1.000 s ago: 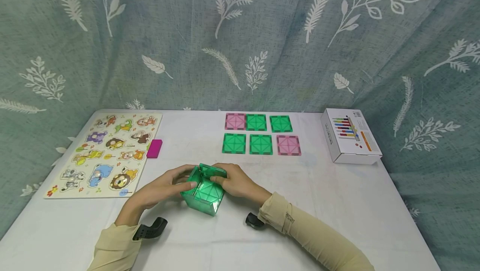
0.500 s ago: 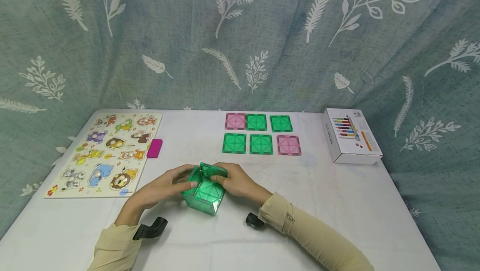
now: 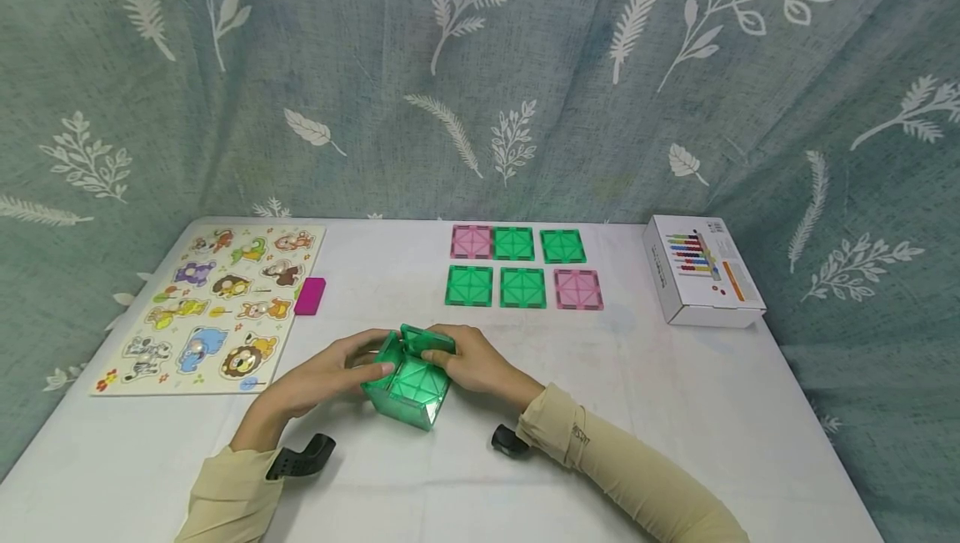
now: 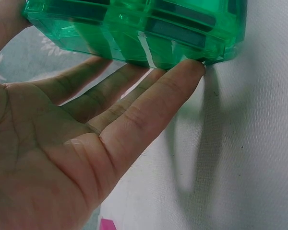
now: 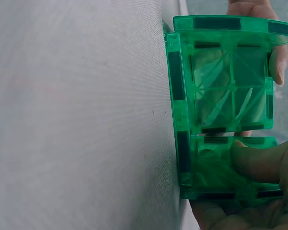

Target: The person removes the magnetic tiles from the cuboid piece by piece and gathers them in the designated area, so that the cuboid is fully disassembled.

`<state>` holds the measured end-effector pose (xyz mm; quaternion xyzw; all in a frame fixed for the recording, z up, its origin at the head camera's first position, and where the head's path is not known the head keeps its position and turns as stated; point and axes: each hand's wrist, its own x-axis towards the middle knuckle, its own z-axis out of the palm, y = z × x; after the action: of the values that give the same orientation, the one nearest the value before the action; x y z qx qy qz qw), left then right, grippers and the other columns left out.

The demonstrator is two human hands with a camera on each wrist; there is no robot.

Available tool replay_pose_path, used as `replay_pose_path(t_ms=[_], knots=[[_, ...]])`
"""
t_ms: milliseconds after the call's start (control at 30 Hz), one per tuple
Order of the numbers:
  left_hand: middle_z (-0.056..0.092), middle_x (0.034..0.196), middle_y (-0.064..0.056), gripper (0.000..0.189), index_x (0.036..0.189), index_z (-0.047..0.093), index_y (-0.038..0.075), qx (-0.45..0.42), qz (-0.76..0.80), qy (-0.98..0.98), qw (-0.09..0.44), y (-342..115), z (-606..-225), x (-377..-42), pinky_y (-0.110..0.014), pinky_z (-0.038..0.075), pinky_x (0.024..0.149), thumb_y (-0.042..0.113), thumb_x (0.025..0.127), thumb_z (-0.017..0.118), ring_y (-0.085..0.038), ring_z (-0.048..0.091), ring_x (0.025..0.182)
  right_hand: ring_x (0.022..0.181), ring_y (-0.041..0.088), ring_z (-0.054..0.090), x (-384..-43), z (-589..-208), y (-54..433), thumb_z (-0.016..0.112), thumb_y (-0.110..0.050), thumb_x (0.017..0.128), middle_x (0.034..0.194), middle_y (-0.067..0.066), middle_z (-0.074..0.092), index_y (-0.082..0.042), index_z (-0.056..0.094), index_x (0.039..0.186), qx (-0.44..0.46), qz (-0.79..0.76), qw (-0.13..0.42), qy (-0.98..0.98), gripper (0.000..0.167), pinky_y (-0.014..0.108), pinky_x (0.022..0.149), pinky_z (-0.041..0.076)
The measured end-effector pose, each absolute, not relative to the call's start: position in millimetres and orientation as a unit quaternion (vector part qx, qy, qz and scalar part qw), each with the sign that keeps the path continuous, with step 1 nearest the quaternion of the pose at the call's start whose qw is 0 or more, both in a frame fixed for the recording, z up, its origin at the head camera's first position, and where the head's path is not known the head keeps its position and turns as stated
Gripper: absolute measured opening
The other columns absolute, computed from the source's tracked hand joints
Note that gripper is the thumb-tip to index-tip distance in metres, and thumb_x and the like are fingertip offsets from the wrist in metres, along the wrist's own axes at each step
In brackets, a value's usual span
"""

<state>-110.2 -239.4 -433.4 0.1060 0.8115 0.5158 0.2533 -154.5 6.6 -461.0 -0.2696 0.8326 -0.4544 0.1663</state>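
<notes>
Green translucent magnetic tiles form an open-topped box (image 3: 408, 408) on the table, with walls standing round a flat base tile. My left hand (image 3: 322, 376) holds the left wall tile (image 5: 233, 91), thumb at its top edge and fingers along its outer face. In the left wrist view those fingers (image 4: 139, 112) lie fairly straight against the green plastic. On the far side, my right hand (image 3: 480, 369) pinches a back tile (image 3: 429, 340), its thumb (image 5: 259, 160) on the inner face. A narrow gap shows between that tile and the left wall tile.
Beyond the hands lie several flat tiles, some green (image 3: 468, 286) and some pink (image 3: 578, 289). An animal puzzle board (image 3: 206, 309) occupies the left, with a magenta block (image 3: 310, 297) at its edge. A white box (image 3: 705, 272) stands at right on the white table (image 3: 637, 409).
</notes>
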Motion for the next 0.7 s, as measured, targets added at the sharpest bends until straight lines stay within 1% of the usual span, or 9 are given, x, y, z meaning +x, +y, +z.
replay_pose_path(t_ms=[133, 200, 300, 433, 533, 700], knots=[[0.033, 0.160, -0.026, 0.067, 0.155, 0.031, 0.005, 0.110, 0.514, 0.812, 0.253, -239.4, -433.7, -110.4, -0.067, 0.039, 0.109, 0.034, 0.101, 0.058, -0.055, 0.032, 0.145, 0.114, 0.012, 0.063, -154.4, -461.5, 6.8, 0.061, -0.021, 0.100, 0.121, -0.001, 0.072, -0.017, 0.070, 0.121, -0.268, -0.458, 0.170, 0.831, 0.023, 0.035, 0.102, 0.049], [0.033, 0.160, -0.026, 0.066, 0.155, 0.031, 0.005, 0.110, 0.515, 0.812, 0.253, -239.4, -433.8, -110.5, -0.067, 0.039, 0.109, 0.033, 0.101, 0.058, -0.055, 0.032, 0.145, 0.113, 0.011, 0.063, -154.4, -461.8, 6.9, 0.061, -0.021, 0.100, 0.121, -0.001, 0.072, -0.017, 0.070, 0.121, -0.268, -0.460, 0.169, 0.829, 0.023, 0.035, 0.101, 0.049], [0.033, 0.160, -0.026, 0.066, 0.155, 0.031, 0.005, 0.112, 0.512, 0.813, 0.254, -239.9, -434.0, -111.1, -0.067, 0.040, 0.108, 0.034, 0.102, 0.058, -0.055, 0.031, 0.145, 0.103, 0.009, 0.062, -154.8, -461.8, 7.2, 0.061, -0.021, 0.100, 0.115, -0.003, 0.073, -0.018, 0.071, 0.119, -0.267, -0.464, 0.167, 0.828, 0.022, 0.032, 0.094, 0.050], [0.035, 0.159, -0.025, 0.066, 0.155, 0.032, 0.005, 0.106, 0.515, 0.811, 0.257, -240.7, -434.5, -110.8, -0.066, 0.040, 0.108, 0.035, 0.102, 0.058, -0.054, 0.033, 0.145, 0.088, 0.008, 0.057, -154.7, -461.8, 7.8, 0.061, -0.022, 0.101, 0.102, -0.003, 0.071, -0.018, 0.071, 0.114, -0.262, -0.466, 0.167, 0.828, 0.017, 0.028, 0.083, 0.047], [0.035, 0.159, -0.025, 0.067, 0.155, 0.032, 0.004, 0.103, 0.516, 0.810, 0.259, -241.1, -434.8, -110.1, -0.064, 0.042, 0.107, 0.035, 0.102, 0.058, -0.053, 0.033, 0.145, 0.086, 0.008, 0.055, -154.5, -461.4, 8.0, 0.061, -0.022, 0.101, 0.098, -0.004, 0.070, -0.018, 0.071, 0.111, -0.260, -0.465, 0.166, 0.830, 0.015, 0.027, 0.081, 0.045], [0.034, 0.159, -0.027, 0.069, 0.155, 0.031, 0.002, 0.102, 0.517, 0.809, 0.262, -241.5, -434.8, -109.0, -0.057, 0.048, 0.104, 0.034, 0.101, 0.059, -0.054, 0.032, 0.146, 0.084, 0.008, 0.055, -154.7, -461.6, 7.9, 0.061, -0.022, 0.101, 0.093, -0.004, 0.068, -0.017, 0.071, 0.110, -0.262, -0.461, 0.163, 0.832, 0.015, 0.026, 0.079, 0.045]])
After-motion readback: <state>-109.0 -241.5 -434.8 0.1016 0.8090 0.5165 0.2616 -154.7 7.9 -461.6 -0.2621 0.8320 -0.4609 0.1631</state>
